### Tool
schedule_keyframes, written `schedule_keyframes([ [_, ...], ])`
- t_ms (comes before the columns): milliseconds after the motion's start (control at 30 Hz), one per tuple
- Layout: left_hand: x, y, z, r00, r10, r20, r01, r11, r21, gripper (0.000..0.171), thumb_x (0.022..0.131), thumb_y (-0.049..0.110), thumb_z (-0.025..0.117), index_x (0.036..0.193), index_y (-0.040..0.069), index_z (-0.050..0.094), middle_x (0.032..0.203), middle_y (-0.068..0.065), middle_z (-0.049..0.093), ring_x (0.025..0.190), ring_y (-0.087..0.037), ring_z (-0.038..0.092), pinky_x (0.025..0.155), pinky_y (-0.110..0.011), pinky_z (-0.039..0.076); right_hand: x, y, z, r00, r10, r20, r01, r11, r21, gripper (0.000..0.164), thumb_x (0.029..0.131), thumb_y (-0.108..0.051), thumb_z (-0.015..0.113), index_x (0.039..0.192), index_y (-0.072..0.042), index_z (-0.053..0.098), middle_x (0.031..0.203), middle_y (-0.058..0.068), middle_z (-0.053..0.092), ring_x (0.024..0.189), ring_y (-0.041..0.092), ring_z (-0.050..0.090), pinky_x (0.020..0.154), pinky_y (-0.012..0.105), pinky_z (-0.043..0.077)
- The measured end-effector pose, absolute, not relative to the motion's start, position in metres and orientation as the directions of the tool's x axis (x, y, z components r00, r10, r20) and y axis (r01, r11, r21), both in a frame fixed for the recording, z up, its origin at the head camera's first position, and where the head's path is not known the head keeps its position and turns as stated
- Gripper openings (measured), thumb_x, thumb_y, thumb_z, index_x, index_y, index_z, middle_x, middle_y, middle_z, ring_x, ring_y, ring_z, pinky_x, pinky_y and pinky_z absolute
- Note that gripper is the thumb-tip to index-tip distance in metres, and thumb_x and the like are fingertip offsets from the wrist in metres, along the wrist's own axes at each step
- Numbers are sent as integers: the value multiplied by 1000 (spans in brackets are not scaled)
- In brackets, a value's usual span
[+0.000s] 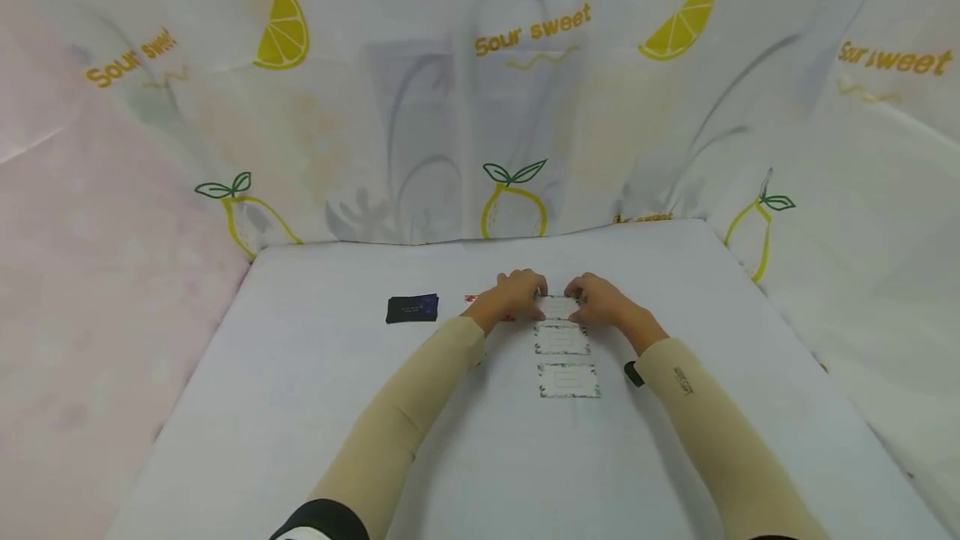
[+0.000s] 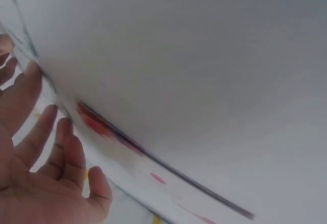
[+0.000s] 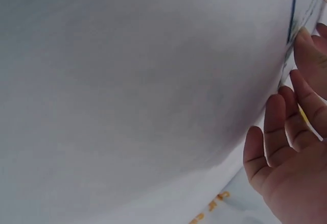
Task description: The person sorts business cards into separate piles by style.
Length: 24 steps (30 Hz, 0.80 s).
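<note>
Three white cards with leafy green borders form a column on the white table (image 1: 315,407). My left hand (image 1: 519,293) has its thumb and fingers bent at the left edge of the farthest white card (image 1: 558,307), pinching it there. From the right, my right hand (image 1: 602,301) grips that same card's edge, thumb on the near side and fingers on the far side. Just below it lies the middle white card (image 1: 562,340), close to the farthest one. The nearest white card (image 1: 568,380) lies apart, with a narrow gap above it.
A stack of dark cards (image 1: 412,308) sits to the left. Partly hidden behind my left wrist is a red-and-white card (image 1: 470,298); the left wrist view shows red-marked cards (image 2: 158,177) beside that hand. A lemon-printed curtain (image 1: 420,123) hangs along the table's back edge.
</note>
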<state>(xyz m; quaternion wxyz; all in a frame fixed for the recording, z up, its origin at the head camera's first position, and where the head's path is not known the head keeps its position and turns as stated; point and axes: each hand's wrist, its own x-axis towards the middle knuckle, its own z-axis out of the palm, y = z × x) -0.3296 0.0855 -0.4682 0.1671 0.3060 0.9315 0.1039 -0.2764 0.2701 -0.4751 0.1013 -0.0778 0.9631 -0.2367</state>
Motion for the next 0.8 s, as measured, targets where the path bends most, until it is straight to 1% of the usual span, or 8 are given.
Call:
schedule_keyframes([
  [200, -331, 90, -467, -762, 599, -246, 539, 797, 271, 45, 84, 33, 79, 121, 12, 64, 124, -4, 62, 116, -23, 56, 105, -44, 40, -279, 273, -474, -965, -177, -195, -52, 854, -517, 44, 83, -10, 78, 122, 2, 60, 123, 20, 56, 108, 30, 54, 97, 46, 45],
  [300, -332, 89, -470, -762, 597, -249, 529, 797, 291, 45, 84, 32, 79, 121, 11, 63, 122, -4, 61, 112, -21, 57, 102, -39, 44, -282, 273, -473, -959, -151, -239, 0, 845, -534, 45, 84, -11, 77, 123, 0, 59, 127, 20, 55, 112, 31, 53, 101, 47, 43],
  [400, -331, 86, -473, -759, 602, -247, 522, 790, 322, 45, 84, 30, 80, 120, 9, 63, 120, -4, 61, 108, -20, 57, 100, -35, 45, -284, 270, -474, -951, -138, -277, 35, 842, -538, 45, 85, -12, 77, 125, -2, 59, 129, 20, 55, 115, 31, 52, 105, 47, 41],
  [633, -330, 83, -469, -754, 609, -245, 501, 775, 386, 44, 82, 23, 82, 119, 8, 64, 122, -6, 61, 111, -21, 57, 101, -35, 45, -285, 272, -474, -950, -131, -284, 47, 838, -544, 46, 84, -14, 77, 125, -2, 59, 130, 19, 56, 117, 31, 52, 106, 48, 40],
  [800, -331, 83, -471, -750, 616, -241, 504, 768, 395, 43, 83, 22, 81, 120, 7, 64, 121, -6, 62, 110, -20, 58, 101, -35, 46, -284, 271, -473, -946, -133, -296, 51, 840, -540, 46, 85, -14, 76, 125, 0, 58, 130, 20, 55, 115, 31, 51, 105, 48, 40],
])
